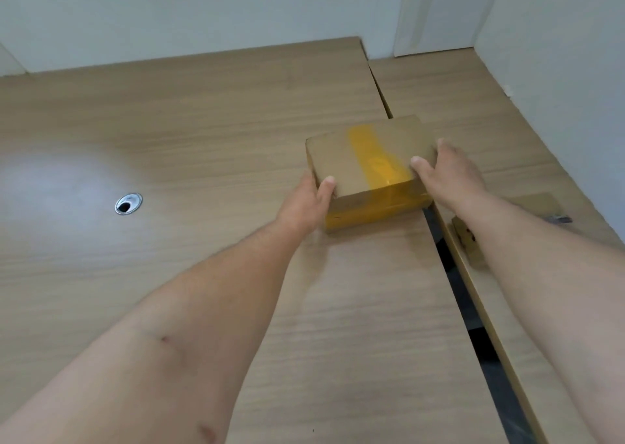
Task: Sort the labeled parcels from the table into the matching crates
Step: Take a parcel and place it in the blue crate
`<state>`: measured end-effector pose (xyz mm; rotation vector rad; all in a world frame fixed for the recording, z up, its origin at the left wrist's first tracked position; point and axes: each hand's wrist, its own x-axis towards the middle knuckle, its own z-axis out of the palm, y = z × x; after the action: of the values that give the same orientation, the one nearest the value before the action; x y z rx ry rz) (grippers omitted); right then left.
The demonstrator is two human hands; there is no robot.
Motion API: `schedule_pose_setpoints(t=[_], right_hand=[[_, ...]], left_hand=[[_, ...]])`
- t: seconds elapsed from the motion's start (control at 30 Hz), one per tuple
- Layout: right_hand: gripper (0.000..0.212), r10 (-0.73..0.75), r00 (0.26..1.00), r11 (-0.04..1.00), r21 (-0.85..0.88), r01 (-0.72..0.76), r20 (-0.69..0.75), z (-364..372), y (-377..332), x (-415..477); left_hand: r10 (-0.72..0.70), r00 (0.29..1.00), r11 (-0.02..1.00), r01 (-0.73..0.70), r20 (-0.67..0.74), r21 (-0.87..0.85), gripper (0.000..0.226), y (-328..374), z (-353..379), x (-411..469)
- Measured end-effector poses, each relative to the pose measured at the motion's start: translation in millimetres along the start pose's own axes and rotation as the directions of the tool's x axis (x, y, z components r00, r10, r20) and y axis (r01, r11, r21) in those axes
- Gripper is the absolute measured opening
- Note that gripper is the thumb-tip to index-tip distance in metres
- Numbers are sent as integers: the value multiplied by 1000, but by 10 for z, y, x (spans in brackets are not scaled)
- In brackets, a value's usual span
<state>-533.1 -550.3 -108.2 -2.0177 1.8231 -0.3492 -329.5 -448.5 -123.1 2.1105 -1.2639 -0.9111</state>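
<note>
A brown cardboard parcel (pixel 338 159) bound with a wide band of yellow tape lies on the wooden table (pixel 189 132), close to its right edge. My left hand (pixel 304 203) clasps the parcel's near left corner, thumb on top. My right hand (pixel 449 176) grips its right end, thumb on the top face, fingers down the far side. No label shows on the faces I can see. No crate is in view.
A metal cable grommet (pixel 128 203) is set into the table at the left. A dark gap (pixel 456 284) separates this table from a second wooden surface (pixel 449 95) on the right. White walls stand close behind and to the right.
</note>
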Motion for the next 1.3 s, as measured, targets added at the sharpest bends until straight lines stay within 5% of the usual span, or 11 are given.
schedule_pose_setpoints(t=[0.37, 0.53, 1.0, 1.2, 1.3], right_hand=[[75, 106, 977, 992, 43, -116, 186, 115, -362, -701], [79, 118, 953, 951, 244, -189, 278, 207, -722, -1235], [84, 37, 916, 897, 390, -206, 399, 619, -1846, -2534], [77, 27, 939, 901, 399, -171, 342, 848, -2234, -2925], [53, 5, 961, 912, 394, -118, 275, 957, -2387, -3089]], left_hand=[[-174, 983, 973, 164, -49, -164, 72, -404, -437, -633], [-290, 952, 923, 252, -95, -291, 74, -709, -782, -1103], [-415, 906, 840, 344, -87, -419, 82, -1730, -1796, -2325], [-445, 867, 821, 294, -225, -489, 57, -2174, -2151, -2643], [-465, 854, 795, 286, -233, -535, 38, -2396, -2295, -2785]])
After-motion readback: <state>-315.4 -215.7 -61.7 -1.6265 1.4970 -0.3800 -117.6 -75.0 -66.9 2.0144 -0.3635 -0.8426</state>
